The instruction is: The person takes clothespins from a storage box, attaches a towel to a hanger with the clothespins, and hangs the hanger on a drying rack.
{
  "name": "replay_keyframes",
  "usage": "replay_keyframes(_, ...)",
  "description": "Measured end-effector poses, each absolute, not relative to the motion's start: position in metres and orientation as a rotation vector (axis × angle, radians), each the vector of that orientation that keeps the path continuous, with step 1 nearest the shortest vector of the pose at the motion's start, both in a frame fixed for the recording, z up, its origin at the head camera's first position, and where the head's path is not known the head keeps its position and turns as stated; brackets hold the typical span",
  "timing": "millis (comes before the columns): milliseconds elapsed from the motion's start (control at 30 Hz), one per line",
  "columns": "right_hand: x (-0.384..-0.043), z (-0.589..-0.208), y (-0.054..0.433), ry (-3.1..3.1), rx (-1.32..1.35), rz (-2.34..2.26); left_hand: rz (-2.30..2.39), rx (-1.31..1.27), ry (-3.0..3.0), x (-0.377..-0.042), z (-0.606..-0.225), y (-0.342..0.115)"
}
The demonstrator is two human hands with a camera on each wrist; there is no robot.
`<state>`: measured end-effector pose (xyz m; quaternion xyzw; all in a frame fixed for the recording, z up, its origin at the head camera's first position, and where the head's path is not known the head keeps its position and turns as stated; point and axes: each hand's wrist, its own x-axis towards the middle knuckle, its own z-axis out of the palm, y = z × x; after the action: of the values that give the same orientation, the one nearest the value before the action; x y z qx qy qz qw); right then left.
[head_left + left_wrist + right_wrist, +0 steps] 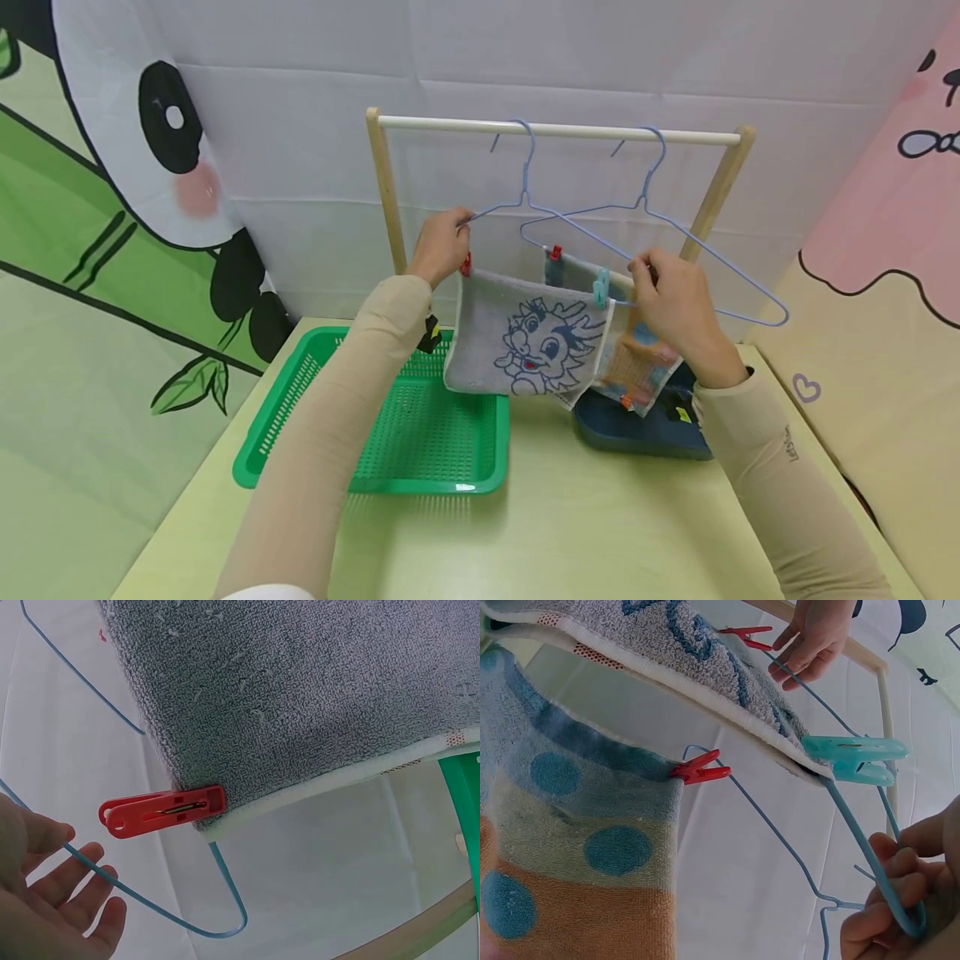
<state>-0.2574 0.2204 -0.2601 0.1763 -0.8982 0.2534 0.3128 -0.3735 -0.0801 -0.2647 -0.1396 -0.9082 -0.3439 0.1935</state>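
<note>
A blue wire hanger (pixel 577 222) hangs in front from the white rod, carrying a grey towel (pixel 491 333) with a blue cartoon print. My left hand (pixel 442 247) pinches the hanger's left shoulder between thumb and fingers, beside a red clothespin (pixel 165 812) on the towel's corner. Round the right end of the same hanger curl the fingers of my right hand (pixel 675 308). A teal clothespin (pixel 851 759) clips the towel near that hand. Behind hangs a second blue hanger (pixel 738 271), bearing a striped, dotted towel (pixel 592 847) with a red clothespin (pixel 700 768); the grey towel partly hides it.
The hangers' rack has a white rod (pixel 450 125) between wooden posts (pixel 387 196). Below, at left, a green plastic basket (pixel 498 450) stands on the pale table (pixel 555 533). A dark blue tray (pixel 637 433) sits to the right, partly under the towels.
</note>
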Motion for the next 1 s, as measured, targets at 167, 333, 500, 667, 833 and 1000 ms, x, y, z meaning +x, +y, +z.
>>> replay_keyframes(167, -0.257, -0.262, 0.222, -2.400, 0.471, 0.688, -0.962, -0.402, -2.584, -0.372, -0.264, -0.081)
replay_keyframes(333, -0.256, -0.264, 0.222, -2.423, 0.475, 0.703, -0.989, -0.399, -2.618, -0.369, -0.263, -0.085)
replay_keyframes(500, -0.255, -0.266, 0.225, -2.420, 0.480, 0.697, -0.998, -0.399, -2.643, -0.363, -0.261, -0.088)
replay_keyframes(667, -0.253, -0.269, 0.227, -2.425, 0.501, 0.698, -0.990, -0.423, -2.653, -0.356, -0.263, -0.097)
replay_keyframes(833, -0.251, -0.270, 0.231, -2.486, 0.477, 0.683, -1.021, -0.475, -2.655, -0.345, -0.270, -0.108)
replay_keyframes(1000, -0.246, -0.273, 0.236, -2.554, 0.449, 0.686, -1.029, -0.506, -2.721, -0.329, -0.279, -0.119)
